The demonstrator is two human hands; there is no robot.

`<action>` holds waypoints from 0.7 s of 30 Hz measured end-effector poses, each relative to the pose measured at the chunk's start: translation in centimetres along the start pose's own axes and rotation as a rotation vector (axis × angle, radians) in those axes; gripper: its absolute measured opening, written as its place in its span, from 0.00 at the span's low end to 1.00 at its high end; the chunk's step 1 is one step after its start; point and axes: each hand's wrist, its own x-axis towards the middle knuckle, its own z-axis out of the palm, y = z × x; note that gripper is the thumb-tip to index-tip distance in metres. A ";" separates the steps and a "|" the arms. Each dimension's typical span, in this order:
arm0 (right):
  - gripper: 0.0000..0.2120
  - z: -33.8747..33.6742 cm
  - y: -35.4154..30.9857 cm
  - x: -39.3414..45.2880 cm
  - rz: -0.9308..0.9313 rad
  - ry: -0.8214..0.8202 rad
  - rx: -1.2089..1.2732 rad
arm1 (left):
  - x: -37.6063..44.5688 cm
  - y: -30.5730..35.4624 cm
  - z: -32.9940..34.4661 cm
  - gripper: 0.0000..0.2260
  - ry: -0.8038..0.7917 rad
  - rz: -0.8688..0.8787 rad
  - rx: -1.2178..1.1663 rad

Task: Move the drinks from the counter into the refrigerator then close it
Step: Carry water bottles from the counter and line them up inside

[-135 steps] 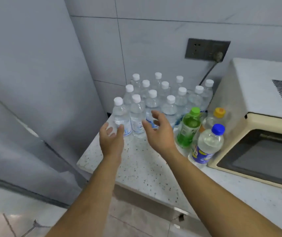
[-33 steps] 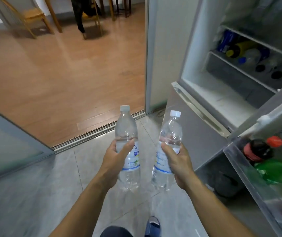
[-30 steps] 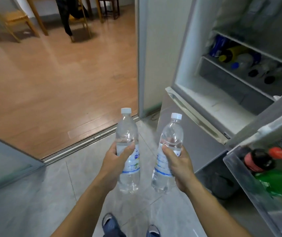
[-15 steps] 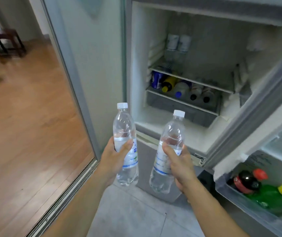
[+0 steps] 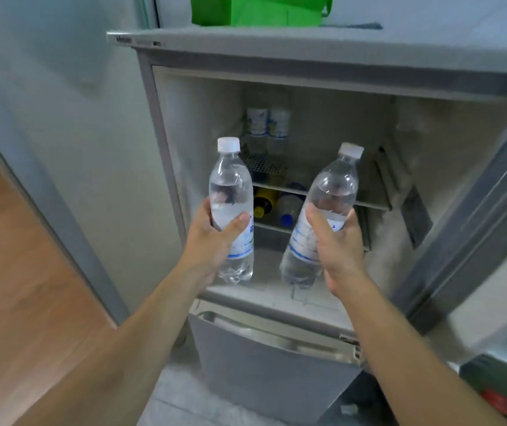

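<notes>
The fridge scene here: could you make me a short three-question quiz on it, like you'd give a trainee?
1. True or false: the left hand and the right hand each grip a water bottle.
2. Which bottle is tilted? A) the left bottle B) the right bottle C) neither
3. Fill in: on top of the refrigerator sits a ____ bag.

Key:
1. True; both bottles are capped and clear.
2. B; its cap leans to the right, while the left one stands upright.
3. Green.
</notes>
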 end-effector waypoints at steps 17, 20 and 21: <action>0.31 10.7 -0.9 21.8 -0.117 0.007 -0.107 | 24.4 1.7 6.6 0.25 0.100 0.325 0.184; 0.33 12.4 -0.2 24.4 -0.159 -0.011 -0.139 | 27.1 0.4 7.2 0.31 0.157 0.341 0.252; 0.34 12.9 0.0 25.2 -0.162 -0.014 -0.144 | 28.0 0.0 7.3 0.32 0.148 0.330 0.273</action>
